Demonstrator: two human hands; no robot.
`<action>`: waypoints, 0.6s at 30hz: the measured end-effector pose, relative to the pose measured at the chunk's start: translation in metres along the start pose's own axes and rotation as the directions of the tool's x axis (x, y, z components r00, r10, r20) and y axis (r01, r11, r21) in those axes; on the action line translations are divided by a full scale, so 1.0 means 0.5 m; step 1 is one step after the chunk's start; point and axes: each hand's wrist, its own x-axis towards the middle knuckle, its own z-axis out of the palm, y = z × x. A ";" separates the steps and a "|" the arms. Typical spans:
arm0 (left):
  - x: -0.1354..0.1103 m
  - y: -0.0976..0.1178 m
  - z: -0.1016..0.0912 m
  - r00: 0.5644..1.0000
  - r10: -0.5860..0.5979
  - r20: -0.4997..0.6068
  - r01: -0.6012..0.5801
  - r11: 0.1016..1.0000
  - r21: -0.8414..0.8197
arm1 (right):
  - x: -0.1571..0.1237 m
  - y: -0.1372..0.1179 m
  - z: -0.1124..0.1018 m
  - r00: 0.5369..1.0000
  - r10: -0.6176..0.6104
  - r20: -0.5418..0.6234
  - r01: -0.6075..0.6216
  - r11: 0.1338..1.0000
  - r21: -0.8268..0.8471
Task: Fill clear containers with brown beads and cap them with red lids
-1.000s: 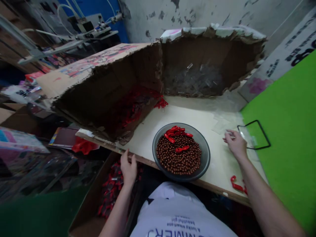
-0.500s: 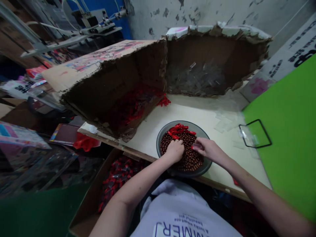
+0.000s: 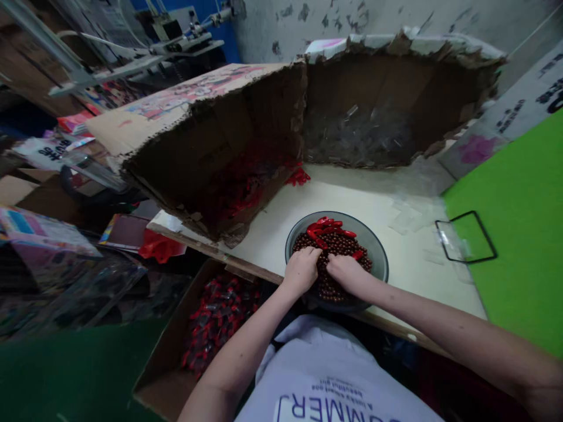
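A grey bowl in front of me holds small, round, shiny brown beads. Several glossy red pointed pieces lie on the beads at the far side, and one more red piece rests just beyond my right hand. My left hand is over the left part of the beads, fingers curled together. Close beside it, my right hand has its fingertips pinched low over the beads. Whatever either hand holds is hidden by the fingers.
A torn carton of red pieces stands back left; another carton holds clear plastic tubes. Below the table edge, a box contains red-and-clear pieces. A green panel with a black wire frame borders the right side.
My right hand has moved left and down to the beads beside my left hand; the small clear, red-ended piece at its fingers no longer shows. The view has shifted slightly.
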 end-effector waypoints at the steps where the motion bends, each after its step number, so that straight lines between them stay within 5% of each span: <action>1: 0.001 0.002 0.000 1.000 -0.018 0.010 0.018 1.000 0.006 | 0.011 -0.011 0.007 1.000 -0.013 -0.002 0.014 1.000 0.026; 7: 0.004 -0.001 -0.002 0.998 -0.063 0.016 0.063 0.997 -0.034 | 0.037 0.006 0.016 0.997 -0.025 -0.072 0.043 0.962 0.270; 11: 0.003 -0.016 0.002 0.992 -0.051 -0.114 0.023 0.972 -0.235 | 0.012 0.040 0.012 0.992 0.015 -0.128 0.045 0.891 0.451; 15: 0.007 -0.024 0.001 0.970 -0.029 -0.240 -0.077 0.905 -0.419 | -0.014 0.050 0.000 0.970 0.129 -0.206 0.081 0.625 0.776; 18: 0.010 -0.014 -0.003 0.976 -0.031 -0.216 -0.098 0.820 -0.564 | -0.023 0.047 -0.023 0.950 0.191 -0.247 0.145 0.431 0.890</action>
